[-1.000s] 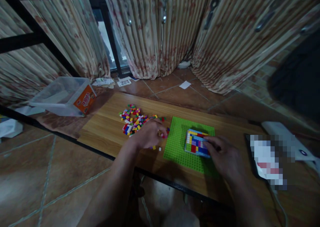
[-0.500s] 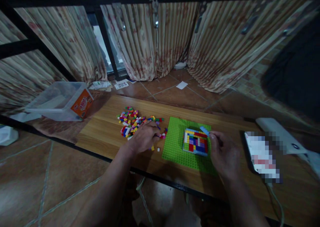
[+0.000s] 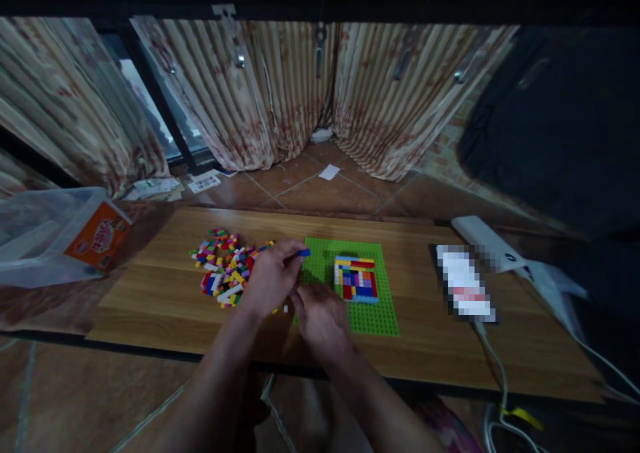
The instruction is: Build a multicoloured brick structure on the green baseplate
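Note:
A green baseplate (image 3: 373, 318) lies on a low wooden table (image 3: 150, 286), with a flat block of coloured bricks (image 3: 356, 278) built on it. My left hand (image 3: 270, 276) is raised by the plate's left edge and pinches a small blue brick (image 3: 302, 253) in its fingertips. My right hand (image 3: 320, 316) rests just below it over the plate's lower left corner, fingers curled; whether it holds anything cannot be seen. A pile of loose coloured bricks (image 3: 220, 266) lies left of my left hand.
A clear plastic tub with an orange label (image 3: 95, 240) sits at the table's left. A blurred-out flat item (image 3: 465, 283) with a cable lies right of the plate, beside a white device (image 3: 487, 236). Curtains and tiled floor are beyond the table.
My right hand left the built block and crossed to the plate's left side. My left hand lifted from the pile with a blue brick. The view shifted right.

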The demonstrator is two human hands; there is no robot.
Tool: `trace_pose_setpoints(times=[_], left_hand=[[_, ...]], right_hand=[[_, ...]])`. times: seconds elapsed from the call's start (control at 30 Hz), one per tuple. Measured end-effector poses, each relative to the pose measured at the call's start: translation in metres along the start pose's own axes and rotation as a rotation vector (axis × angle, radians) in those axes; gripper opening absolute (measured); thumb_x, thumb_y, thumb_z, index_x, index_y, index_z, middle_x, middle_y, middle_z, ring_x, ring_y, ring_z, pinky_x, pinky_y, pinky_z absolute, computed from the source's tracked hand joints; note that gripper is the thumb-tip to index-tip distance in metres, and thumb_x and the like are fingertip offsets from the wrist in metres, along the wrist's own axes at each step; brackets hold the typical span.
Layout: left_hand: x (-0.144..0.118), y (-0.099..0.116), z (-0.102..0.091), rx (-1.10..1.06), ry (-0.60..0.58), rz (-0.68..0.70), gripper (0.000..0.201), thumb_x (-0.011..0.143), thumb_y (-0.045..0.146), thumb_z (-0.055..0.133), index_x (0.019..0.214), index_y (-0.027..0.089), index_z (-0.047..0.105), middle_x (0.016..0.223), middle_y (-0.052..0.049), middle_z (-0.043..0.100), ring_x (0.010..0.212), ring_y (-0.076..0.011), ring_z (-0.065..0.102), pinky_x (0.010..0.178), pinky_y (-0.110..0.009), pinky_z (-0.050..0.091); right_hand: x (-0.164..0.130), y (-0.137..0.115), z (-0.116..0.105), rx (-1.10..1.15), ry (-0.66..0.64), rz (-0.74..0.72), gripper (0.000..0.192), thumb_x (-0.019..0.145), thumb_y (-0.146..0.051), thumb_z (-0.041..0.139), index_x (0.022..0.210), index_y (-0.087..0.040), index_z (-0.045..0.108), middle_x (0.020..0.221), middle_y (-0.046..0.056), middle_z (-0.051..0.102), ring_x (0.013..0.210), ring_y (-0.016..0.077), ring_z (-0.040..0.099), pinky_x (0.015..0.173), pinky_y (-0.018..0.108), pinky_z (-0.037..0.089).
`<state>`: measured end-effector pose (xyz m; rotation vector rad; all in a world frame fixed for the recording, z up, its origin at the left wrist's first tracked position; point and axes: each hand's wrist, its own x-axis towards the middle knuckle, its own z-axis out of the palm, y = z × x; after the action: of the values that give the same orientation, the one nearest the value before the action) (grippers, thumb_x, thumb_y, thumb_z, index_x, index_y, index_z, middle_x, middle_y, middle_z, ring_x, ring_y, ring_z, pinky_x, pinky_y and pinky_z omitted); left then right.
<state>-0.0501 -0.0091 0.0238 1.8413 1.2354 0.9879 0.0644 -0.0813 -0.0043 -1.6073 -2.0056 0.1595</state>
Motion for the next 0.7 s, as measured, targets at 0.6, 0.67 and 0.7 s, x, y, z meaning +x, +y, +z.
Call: trace_pose_setpoints(times=[0.6, 0.67, 0.7], left_hand=[[0.000, 0.024, 0.061, -0.189, -0.172, 0.123, 0.019, 0.086, 0.012, 0.056, 0.103, 0.018, 0.060, 0.094, -0.003, 0.070, 0.092, -0.0150, 0.070, 0.085, -0.027, 0.057], [0.000, 0.027, 0.067, -0.155, -0.170, 0.128, 0.020, 0.086, 0.011, 0.055, 0.103, 0.019, 0.060, 0.094, -0.003, 0.070, 0.092, -0.0155, 0.070, 0.085, -0.028, 0.057], [0.000, 0.028, 0.069, -0.115, -0.156, 0.126, 0.021, 0.085, 0.010, 0.055, 0.103, 0.019, 0.061, 0.096, -0.003, 0.071, 0.093, -0.0161, 0.070, 0.086, -0.029, 0.056]], right_hand=[[0.001, 0.082, -0.063, 0.545, 0.113, 0.142, 0.021, 0.092, -0.028, 0.053, 0.100, -0.025, 0.071, 0.099, 0.005, 0.070, 0.092, 0.0179, 0.066, 0.082, 0.031, 0.051], [-0.002, 0.092, -0.069, 0.505, 0.112, 0.183, 0.020, 0.091, -0.029, 0.054, 0.098, -0.024, 0.071, 0.096, 0.005, 0.070, 0.088, 0.0184, 0.066, 0.079, 0.032, 0.051], [-0.004, 0.098, -0.072, 0.469, 0.119, 0.215, 0.020, 0.091, -0.031, 0.054, 0.097, -0.023, 0.071, 0.095, 0.005, 0.071, 0.086, 0.0189, 0.066, 0.078, 0.032, 0.050]])
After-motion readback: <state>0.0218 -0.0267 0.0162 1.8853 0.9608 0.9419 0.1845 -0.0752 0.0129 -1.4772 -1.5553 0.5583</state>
